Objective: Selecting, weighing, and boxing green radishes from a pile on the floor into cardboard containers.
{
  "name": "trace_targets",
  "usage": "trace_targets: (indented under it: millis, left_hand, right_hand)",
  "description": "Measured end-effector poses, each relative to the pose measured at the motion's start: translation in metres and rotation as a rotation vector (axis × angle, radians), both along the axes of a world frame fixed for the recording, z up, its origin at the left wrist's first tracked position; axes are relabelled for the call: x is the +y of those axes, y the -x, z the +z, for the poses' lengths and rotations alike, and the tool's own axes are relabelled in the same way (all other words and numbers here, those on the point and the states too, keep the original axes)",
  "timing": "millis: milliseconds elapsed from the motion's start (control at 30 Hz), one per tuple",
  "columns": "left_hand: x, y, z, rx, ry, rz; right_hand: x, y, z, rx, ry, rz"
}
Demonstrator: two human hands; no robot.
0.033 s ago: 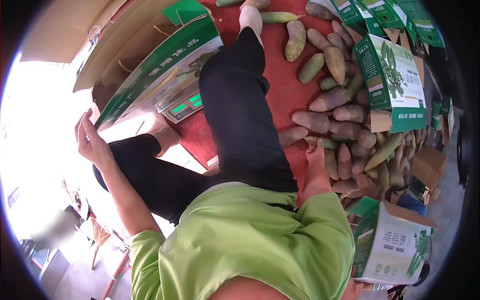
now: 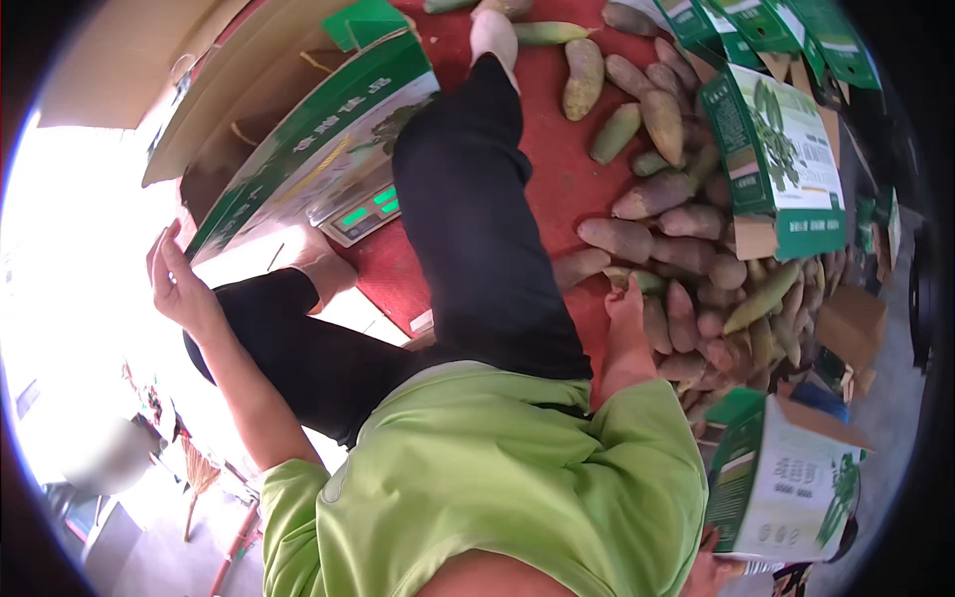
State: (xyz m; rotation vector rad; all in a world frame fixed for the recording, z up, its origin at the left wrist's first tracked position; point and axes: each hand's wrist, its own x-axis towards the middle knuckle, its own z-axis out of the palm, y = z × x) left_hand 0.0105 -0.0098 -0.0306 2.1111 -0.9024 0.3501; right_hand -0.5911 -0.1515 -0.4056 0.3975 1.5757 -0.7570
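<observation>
My left hand (image 2: 181, 289) is raised at the left, its fingers stretched out and somewhat apart, with nothing visible in them. It is beside the near corner of a large open green-and-white carton (image 2: 323, 149). My right hand (image 2: 627, 303) reaches down to the edge of a big pile of radishes. Its fingers close over a greenish radish (image 2: 649, 283), though the grip is partly hidden. A purplish long radish (image 2: 617, 239) lies just beyond that hand, and a pinkish one (image 2: 580, 268) is by my knee.
A scale (image 2: 360, 221) with lit green digits sits beside the large carton. Printed cartons (image 2: 786, 149) stand behind the pile on the right. At the lower right another person's hand (image 2: 708, 569) is at a green-and-white carton (image 2: 786, 488). A broom (image 2: 199, 473) leans at the left.
</observation>
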Motion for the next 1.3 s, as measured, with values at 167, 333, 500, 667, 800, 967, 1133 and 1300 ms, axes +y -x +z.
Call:
trace_targets:
  millis: [167,333,500,667,800,967,1133,1300]
  left_hand:
    - [0.013,-0.007,0.000,-0.003,0.017,-0.017]
    - [0.015,-0.011,-0.001,-0.011,0.051,-0.045]
    - [0.005,-0.001,0.003,0.010,0.062,-0.048]
    - [0.006,0.003,0.013,-0.034,0.077,-0.099]
    - [0.006,0.008,0.017,-0.031,0.043,-0.149]
    - [0.010,0.009,0.023,-0.003,0.019,-0.158]
    - [0.012,0.009,0.022,-0.009,0.023,-0.165]
    - [0.014,0.009,0.023,0.052,0.037,-0.179]
  right_hand:
    - [0.013,-0.039,0.020,-0.046,-0.036,0.145]
    - [0.034,-0.053,0.050,0.051,-0.107,0.300]
    - [0.047,-0.042,0.075,-0.048,0.105,0.358]
    - [0.043,-0.048,0.095,-0.103,0.134,0.337]
    - [0.033,-0.073,0.131,-0.081,0.202,0.421]
    - [0.014,-0.072,0.142,-0.227,0.304,0.456]
    - [-0.024,-0.108,0.182,-0.108,0.444,0.510]
    - [-0.069,-0.160,0.263,-0.011,0.669,0.638]
